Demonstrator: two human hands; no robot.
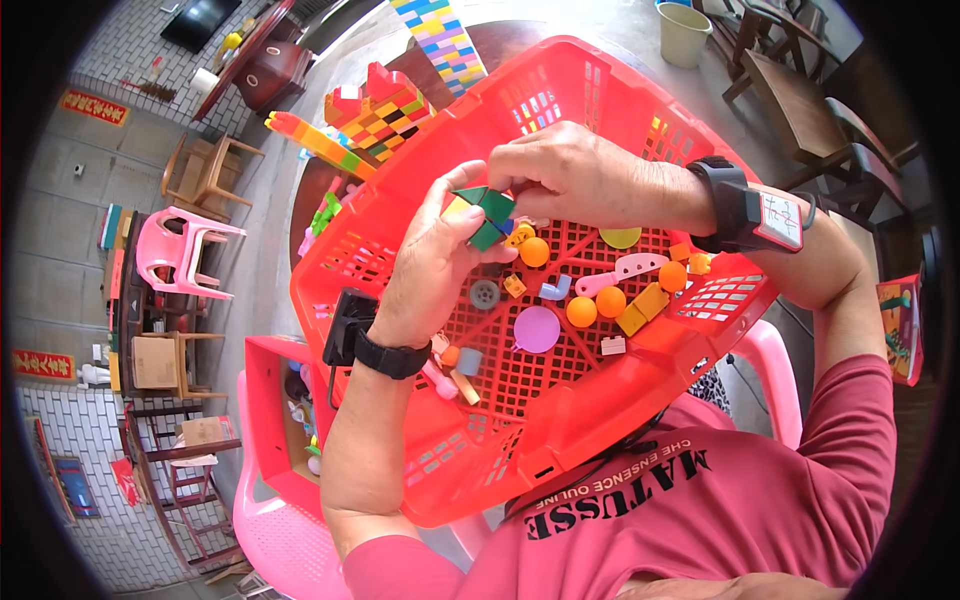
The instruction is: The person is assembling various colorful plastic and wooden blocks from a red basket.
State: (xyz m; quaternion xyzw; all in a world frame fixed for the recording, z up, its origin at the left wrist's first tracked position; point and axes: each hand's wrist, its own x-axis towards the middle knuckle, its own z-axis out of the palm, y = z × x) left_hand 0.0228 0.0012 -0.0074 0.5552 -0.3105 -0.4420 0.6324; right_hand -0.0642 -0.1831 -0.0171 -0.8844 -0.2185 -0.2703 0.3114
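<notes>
With the clock face laid over the red basket (pixel 600 425) and twelve pointing away from the wearer, both bare hands are working above its eleven o'clock side. The left hand (pixel 425 252) is gripping a green block (pixel 492 207), apparently made of several angled pieces, curling thumb and fingers around its left side. That hand is seemingly acting as a holder, steadying the block and leaving its other side free. The right hand (pixel 580 172) is reaching in from two o'clock, pinching the block's upper right edge between bent fingertips; the exact contact is partly hidden. A yellow piece (pixel 456 206) is showing beside the left thumb, though whether it is joined to the block is unclear.

The basket's raised walls are probably serving to stop loose toys from rolling away. On its floor, orange balls (pixel 581 312) and yellow blocks (pixel 652 300) are lying toward three and four o'clock, a purple disc (pixel 537 330) is lying at six, and a grey wheel (pixel 484 294) at nine. Outside, at eight, a red box (pixel 272 365) is holding more toys, seemingly within easy reach.
</notes>
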